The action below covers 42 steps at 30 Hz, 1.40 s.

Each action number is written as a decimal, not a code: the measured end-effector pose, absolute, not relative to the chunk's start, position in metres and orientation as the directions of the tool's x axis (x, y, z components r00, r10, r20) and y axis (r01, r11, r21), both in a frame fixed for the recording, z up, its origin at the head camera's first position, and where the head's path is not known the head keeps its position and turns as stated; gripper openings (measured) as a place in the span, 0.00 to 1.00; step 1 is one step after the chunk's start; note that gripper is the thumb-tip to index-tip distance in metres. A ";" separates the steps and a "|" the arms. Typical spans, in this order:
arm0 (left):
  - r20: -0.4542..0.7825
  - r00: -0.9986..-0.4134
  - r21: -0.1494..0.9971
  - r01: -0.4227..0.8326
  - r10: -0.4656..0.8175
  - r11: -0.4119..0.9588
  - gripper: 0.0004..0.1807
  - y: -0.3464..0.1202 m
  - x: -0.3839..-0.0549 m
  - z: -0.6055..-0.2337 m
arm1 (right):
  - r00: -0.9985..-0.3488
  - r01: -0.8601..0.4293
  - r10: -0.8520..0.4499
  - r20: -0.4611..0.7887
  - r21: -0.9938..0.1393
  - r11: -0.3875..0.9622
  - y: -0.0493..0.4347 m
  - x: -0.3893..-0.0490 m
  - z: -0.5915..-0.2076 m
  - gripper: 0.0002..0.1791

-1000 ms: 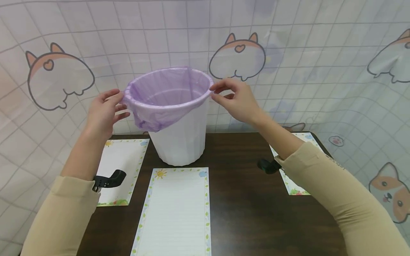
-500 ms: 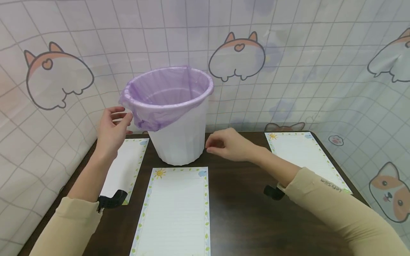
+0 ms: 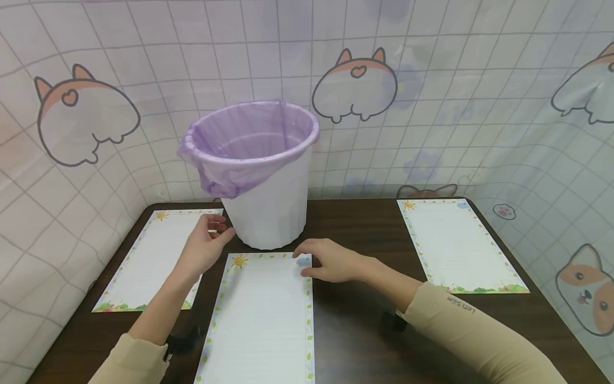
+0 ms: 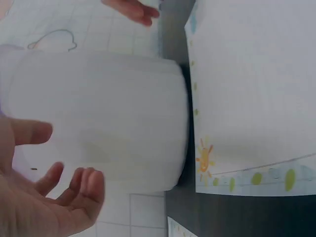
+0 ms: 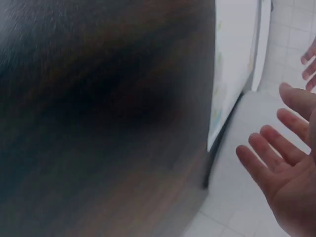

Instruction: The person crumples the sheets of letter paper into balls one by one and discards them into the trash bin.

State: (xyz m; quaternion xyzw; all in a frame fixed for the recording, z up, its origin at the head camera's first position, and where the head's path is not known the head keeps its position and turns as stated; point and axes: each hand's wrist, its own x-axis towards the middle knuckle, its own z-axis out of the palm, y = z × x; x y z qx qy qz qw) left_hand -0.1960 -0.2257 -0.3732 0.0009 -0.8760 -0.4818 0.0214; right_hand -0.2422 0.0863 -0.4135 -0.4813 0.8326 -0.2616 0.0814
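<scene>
A white ribbed trash can stands upright at the back of the table. A thin purple trash bag lines it and is folded over the rim, hanging lower at the front left in a bunched corner. Beside the can's lower left side is my left hand, fingers loosely bent and holding nothing. My right hand hovers over the top right corner of the middle sheet of paper, in front of the can, thumb and fingers apart. Both wrist views show relaxed fingers; the can's white wall fills much of the left one.
Another decorated sheet lies at the left of the dark wooden table, and a third sheet at the right. Behind and around hangs a grid-patterned cloth with cartoon corgis, close to the can's back.
Both hands have left the bag's rim and come down and inward, the left to the can's lower side, the right over the middle sheet. The can stays in place.
</scene>
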 end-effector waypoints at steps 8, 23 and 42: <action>0.002 -0.974 0.727 0.155 0.224 0.669 0.27 -0.211 -0.180 -0.397 | -0.534 -0.724 -0.846 -0.004 -0.515 0.459 0.079 -0.238 -0.428 0.27; -0.107 -0.912 0.698 0.213 0.395 0.683 0.19 -0.198 -0.156 -0.410 | -0.527 -0.747 -0.833 -0.166 -0.377 0.548 0.072 -0.232 -0.441 0.31; -0.141 -0.852 0.723 0.260 0.504 0.641 0.22 -0.198 -0.148 -0.412 | -0.582 -0.705 -0.792 -0.183 -0.371 0.604 0.112 -0.238 -0.435 0.29</action>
